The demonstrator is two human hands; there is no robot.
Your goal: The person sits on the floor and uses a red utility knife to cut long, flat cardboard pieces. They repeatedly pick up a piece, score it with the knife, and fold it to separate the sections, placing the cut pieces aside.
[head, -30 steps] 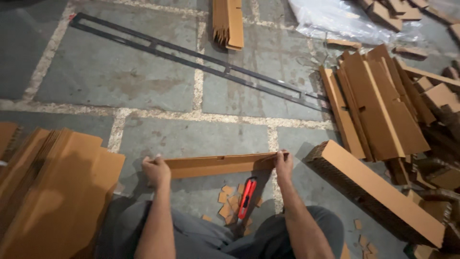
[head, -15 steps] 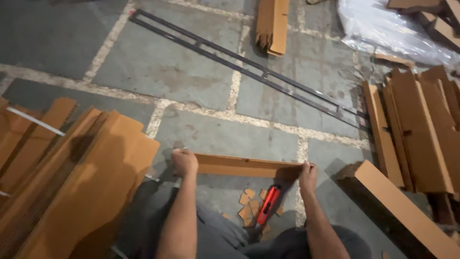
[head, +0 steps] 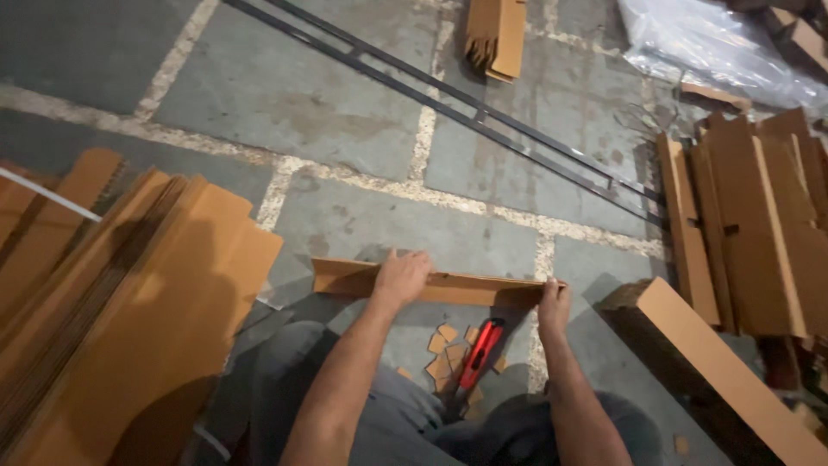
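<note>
A long folded strip of brown cardboard (head: 466, 287) lies across the stone floor in front of my knees. My left hand (head: 401, 276) presses down on its middle part, fingers curled over the top edge. At the strip's right end my right hand (head: 554, 302) grips it. A red and black utility knife (head: 479, 355) lies on the floor between my arms, among small cardboard scraps (head: 444, 349). Neither hand touches the knife.
A thick stack of cardboard sheets (head: 112, 311) lies at my left. More folded cardboard pieces (head: 759, 224) are piled at the right, with a long cardboard box (head: 716, 371) in front. A dark metal rail (head: 448, 99) crosses the floor beyond. Clear plastic wrap (head: 699, 43) sits far right.
The view has swung left and closer. My left hand has slid from the strip's left end toward its middle. My right hand stays at the right end.
</note>
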